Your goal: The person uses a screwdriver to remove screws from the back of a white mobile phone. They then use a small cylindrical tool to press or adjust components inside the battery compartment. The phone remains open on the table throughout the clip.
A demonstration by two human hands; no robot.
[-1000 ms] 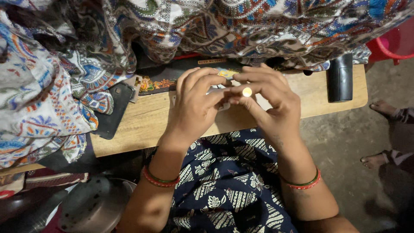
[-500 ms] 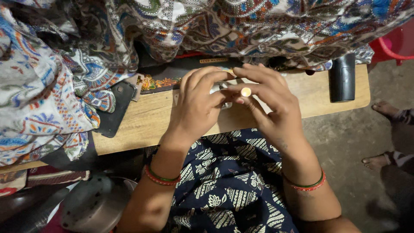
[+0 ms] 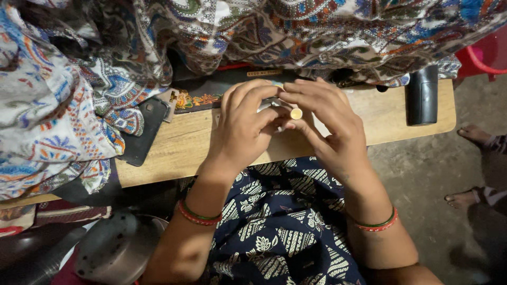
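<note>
**Hands huddle over small round piece at table edge**

Little has moved since 1.0 s ago: both hands stay bunched at the same spot on the table, the view has only drifted a touch, and the yellow round piece sits where it sat.

Right hand [image 3: 330,124] pinches a small round yellow piece [image 3: 296,113] at its fingertips, narrow grip, piece held just above the tabletop. Left hand [image 3: 248,126] curls in against it, fingers bent over something pale and small that is mostly hidden; cannot tell what, or whether it is actually gripped. The 2 hands touch at the fingertips.

Each wrist wears red and green bangles [image 3: 199,215]. Below the hands, wooden table [image 3: 185,148], plain plank top. Left of the hands, a dark phone [image 3: 145,132] lies flat, partly under the patterned fabric [image 3: 58,111] that heaps over the left and back of the table. A printed card [image 3: 193,99] lies beside the phone. Black cylinder [image 3: 421,95] lies well apart at the right end. Lap wears dark blue printed cloth [image 3: 280,227]. Another person's bare feet [image 3: 467,198] show on the floor, far right.
</note>
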